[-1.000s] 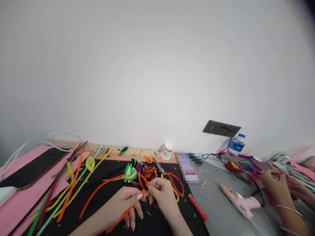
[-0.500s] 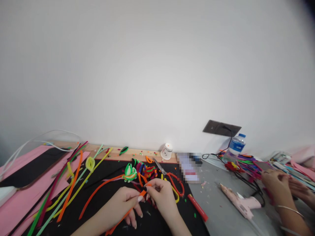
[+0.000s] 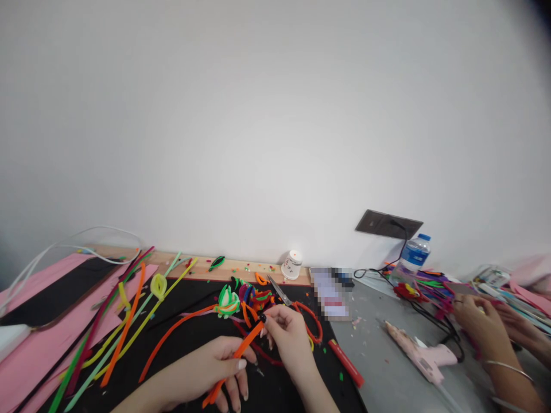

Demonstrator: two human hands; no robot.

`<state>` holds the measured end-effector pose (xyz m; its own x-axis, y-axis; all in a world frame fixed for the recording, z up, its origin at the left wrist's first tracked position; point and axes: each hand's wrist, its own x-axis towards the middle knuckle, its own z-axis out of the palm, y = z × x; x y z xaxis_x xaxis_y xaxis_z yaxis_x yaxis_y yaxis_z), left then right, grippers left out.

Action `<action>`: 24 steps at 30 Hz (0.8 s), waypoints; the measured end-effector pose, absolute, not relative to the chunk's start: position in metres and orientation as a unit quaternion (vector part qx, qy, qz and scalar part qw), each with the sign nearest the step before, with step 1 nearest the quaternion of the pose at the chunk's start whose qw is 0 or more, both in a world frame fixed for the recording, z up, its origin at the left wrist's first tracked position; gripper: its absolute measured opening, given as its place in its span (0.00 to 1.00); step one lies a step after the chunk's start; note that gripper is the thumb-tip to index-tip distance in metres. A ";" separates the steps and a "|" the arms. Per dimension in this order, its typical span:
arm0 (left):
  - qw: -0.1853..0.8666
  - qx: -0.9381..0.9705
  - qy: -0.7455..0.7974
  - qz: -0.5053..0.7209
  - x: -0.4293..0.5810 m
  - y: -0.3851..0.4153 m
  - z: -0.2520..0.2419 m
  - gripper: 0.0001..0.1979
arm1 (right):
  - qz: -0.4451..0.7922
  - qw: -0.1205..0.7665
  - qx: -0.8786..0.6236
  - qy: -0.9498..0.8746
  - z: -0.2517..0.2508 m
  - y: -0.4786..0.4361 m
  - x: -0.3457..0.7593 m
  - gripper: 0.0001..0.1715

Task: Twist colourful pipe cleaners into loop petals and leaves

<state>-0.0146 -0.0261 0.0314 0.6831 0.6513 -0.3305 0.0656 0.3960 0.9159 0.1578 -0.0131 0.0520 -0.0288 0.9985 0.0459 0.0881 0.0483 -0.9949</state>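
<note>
My left hand (image 3: 219,364) pinches a few orange pipe cleaners (image 3: 246,346) between thumb and fingers, their lower ends sticking out below it. At their upper end my right hand (image 3: 286,332) is closed, its fingertips by a small dark piece (image 3: 262,317) whose kind I cannot make out. Just behind the hands lie a green-and-white pipe cleaner flower (image 3: 228,302) and a pile of multicoloured pipe cleaner pieces (image 3: 258,299). Beside my right hand are scissors with red handles (image 3: 312,321), partly hidden by it.
Long loose pipe cleaners (image 3: 129,338) and pink sheets (image 3: 47,355) cover the left side. A white paper cup (image 3: 291,264) stands by the wall. To the right are a red tube (image 3: 345,363), a pink glue gun (image 3: 424,355), a water bottle (image 3: 414,255) and another person's hands (image 3: 482,324).
My left hand has shifted down and left along the orange pipe cleaners. My right hand has risen slightly with their upper end, so more of their length shows between the hands.
</note>
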 end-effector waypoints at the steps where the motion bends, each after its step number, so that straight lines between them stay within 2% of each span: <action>1: 0.763 0.514 0.345 0.185 -0.016 -0.026 0.031 0.13 | 0.463 0.487 -0.507 -0.539 0.052 -0.012 0.159 0.06; 7: 0.790 0.494 0.326 0.157 -0.021 -0.027 0.034 0.18 | 0.438 0.497 -0.525 -0.534 0.055 -0.010 0.163 0.06; 15: 0.865 0.432 0.219 0.133 -0.030 -0.026 0.037 0.22 | 0.454 0.498 -0.518 -0.526 0.053 -0.010 0.163 0.07; 21: 0.874 0.429 0.198 0.112 -0.030 -0.026 0.043 0.21 | 0.480 0.497 -0.499 -0.524 0.056 -0.011 0.163 0.10; 24: 0.862 0.443 0.209 0.127 -0.027 -0.026 0.041 0.16 | 0.494 0.473 -0.496 -0.536 0.058 -0.014 0.161 0.11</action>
<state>-0.0272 -0.0258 0.0412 0.8807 0.4037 -0.2478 -0.0334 0.5747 0.8177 0.1606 -0.0136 0.0583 -0.0612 0.9980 0.0175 0.0636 0.0214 -0.9977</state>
